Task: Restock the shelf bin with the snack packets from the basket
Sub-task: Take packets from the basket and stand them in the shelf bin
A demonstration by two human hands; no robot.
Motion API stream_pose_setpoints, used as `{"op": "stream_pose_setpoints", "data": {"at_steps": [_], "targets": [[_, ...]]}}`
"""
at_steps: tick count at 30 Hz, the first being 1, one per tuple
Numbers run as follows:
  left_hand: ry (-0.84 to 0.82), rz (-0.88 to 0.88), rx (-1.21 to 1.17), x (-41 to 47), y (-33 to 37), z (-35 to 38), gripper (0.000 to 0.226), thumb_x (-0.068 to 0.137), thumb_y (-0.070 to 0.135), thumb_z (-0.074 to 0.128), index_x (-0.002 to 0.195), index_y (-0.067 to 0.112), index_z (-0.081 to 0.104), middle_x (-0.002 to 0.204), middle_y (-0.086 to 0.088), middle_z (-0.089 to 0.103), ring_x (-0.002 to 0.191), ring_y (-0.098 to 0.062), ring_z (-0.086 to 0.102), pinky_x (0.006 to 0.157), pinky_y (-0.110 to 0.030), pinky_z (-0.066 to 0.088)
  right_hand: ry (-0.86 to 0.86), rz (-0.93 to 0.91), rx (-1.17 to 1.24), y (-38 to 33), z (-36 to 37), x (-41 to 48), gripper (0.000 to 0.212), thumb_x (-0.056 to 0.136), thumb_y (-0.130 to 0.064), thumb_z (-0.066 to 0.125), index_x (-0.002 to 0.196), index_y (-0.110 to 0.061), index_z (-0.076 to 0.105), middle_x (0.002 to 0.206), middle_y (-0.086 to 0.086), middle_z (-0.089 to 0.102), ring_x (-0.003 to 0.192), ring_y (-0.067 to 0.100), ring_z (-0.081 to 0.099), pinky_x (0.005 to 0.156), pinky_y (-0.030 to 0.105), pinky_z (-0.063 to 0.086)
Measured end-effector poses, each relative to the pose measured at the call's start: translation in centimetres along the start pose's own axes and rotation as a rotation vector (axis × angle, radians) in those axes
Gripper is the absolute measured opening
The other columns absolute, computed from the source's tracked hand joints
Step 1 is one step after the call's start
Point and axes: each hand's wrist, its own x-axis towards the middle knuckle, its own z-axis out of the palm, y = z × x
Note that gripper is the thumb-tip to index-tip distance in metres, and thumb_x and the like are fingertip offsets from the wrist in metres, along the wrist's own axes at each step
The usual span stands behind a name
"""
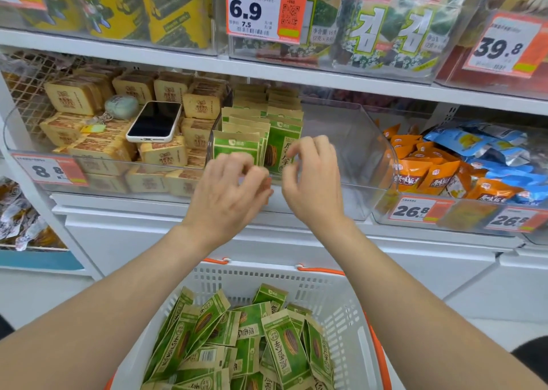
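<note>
The upper price tag (261, 10) reads 6.9, right tag (502, 45) 39.8, lower tag (415, 211) 26.8.

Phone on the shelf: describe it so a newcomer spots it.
Middle shelf, left clear bin full of tan packets. The phone lies flat on top of them. Its black screen and white case set it apart from the packets.

- Bright, even shop light; shadows faint.
- Soft glare on the clear bin (355, 140) above the basket (335, 294).
- The shelf (296, 75) above the basket bows; far corners soften.
</note>
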Motion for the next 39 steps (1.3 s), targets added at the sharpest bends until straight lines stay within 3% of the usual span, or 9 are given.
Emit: {"op": "stream_pose_setpoints", "data": {"at_steps": [4,8,11,16,23,27,30,34,39], "targets": [[-0.338,-0.002,-0.101,-3.4,1.3,0.4,0.012,0.093,0.021,0.060,0.085,0.014,0.055,0.071,-0.005,0.060,0.063,-0.035,0.059,0.052,-0.040,0.044,-0.161,-0.192,0.035,0.2,0.6,-5.1,0.011,0.079,-0.008,0.050,0.083,-0.007,0.060,0.086,0.009,0.053,0.077,0.028,0.049,0.063,0.033,0.034],[-1.159,-0.052,-0.041,-6.2,3.8,0.4,0.019,0.099,0.040,0.045,0.096,0.023,0.054,0.099,-0.003,0.072,0.089,-0.034,0.071,0.064,-0.035,0.043,-0.566,-0.074,0.010,2.2,2.6,-11.1,0.019,0.081,-0.016,0.047,0.085,-0.014,0.065,0.089,0.005,0.060,0.078,0.032,0.059,0.057,0.037,0.046],[-1.424,0.118,-0.096,-7.5,5.8,0.3,0.025,0.103,0.034,0.045,0.112,0.020,0.065,0.108,-0.009,0.070,0.096,-0.035,0.069,0.068,-0.037,0.042,-0.940,0.097,-0.088,3.7,3.2,-15.4,0.022,0.087,-0.015,0.049,0.093,-0.017,0.071,0.099,0.005,0.068,0.089,0.032,0.065,0.073,0.042,0.056],[-1.591,0.145,-0.236,-9.7,7.2,0.5,0.021,0.104,0.025,0.046,0.106,0.018,0.065,0.096,-0.002,0.066,0.083,-0.023,0.064,0.077,-0.041,0.060,-1.421,0.186,-0.314,5.5,4.0,-23.6,0.024,0.092,-0.002,0.060,0.113,-0.012,0.061,0.110,0.010,0.068,0.102,0.032,0.068,0.080,0.039,0.057],[-1.600,0.149,-0.244,-9.8,7.7,1.3,0.025,0.103,0.022,0.045,0.116,0.017,0.066,0.105,-0.004,0.069,0.090,-0.024,0.068,0.081,-0.043,0.062,-1.437,0.277,-0.590,3.4,4.6,-29.0,0.081,0.098,-0.019,0.063,0.158,0.002,0.013,0.127,0.015,0.065,0.114,0.037,0.065,0.082,0.043,0.050],[-1.608,0.130,-0.278,-9.7,7.7,1.4,0.027,0.101,0.022,0.049,0.123,0.018,0.066,0.109,-0.003,0.069,0.096,-0.023,0.068,0.085,-0.043,0.061,-1.425,0.524,-0.383,2.6,5.1,-28.8,0.011,0.096,0.001,0.057,0.105,-0.005,0.056,0.092,0.004,0.061,0.097,0.028,0.068,0.078,0.035,0.056],[-1.613,0.125,-0.283,-9.6,7.5,1.3,0.028,0.102,0.022,0.049,0.125,0.018,0.065,0.112,-0.003,0.069,0.098,-0.023,0.068,0.086,-0.042,0.061,-1.376,0.655,-0.286,2.2,5.4,-29.1,0.014,0.096,-0.016,0.066,0.099,-0.011,0.053,0.090,0.002,0.056,0.088,0.024,0.061,0.080,0.035,0.059],[-1.611,0.133,-0.251,-9.5,7.3,1.1,0.029,0.104,0.023,0.046,0.127,0.017,0.064,0.115,-0.004,0.069,0.099,-0.024,0.068,0.086,-0.043,0.061,-1.488,0.707,-0.252,2.0,5.7,-30.5,0.099,0.089,-0.053,0.073,0.159,-0.022,0.011,0.141,0.023,0.046,0.111,0.032,0.061,0.086,0.038,0.054],[-1.616,0.158,-0.220,-9.8,7.8,1.0,0.026,0.105,0.022,0.046,0.122,0.018,0.065,0.107,-0.003,0.069,0.092,-0.023,0.069,0.080,-0.040,0.061,-1.372,0.715,-0.249,0.3,6.2,-32.5,0.111,0.084,-0.034,0.085,0.157,-0.032,0.001,0.131,0.026,0.047,0.097,0.031,0.063,0.086,0.039,0.059]]}}
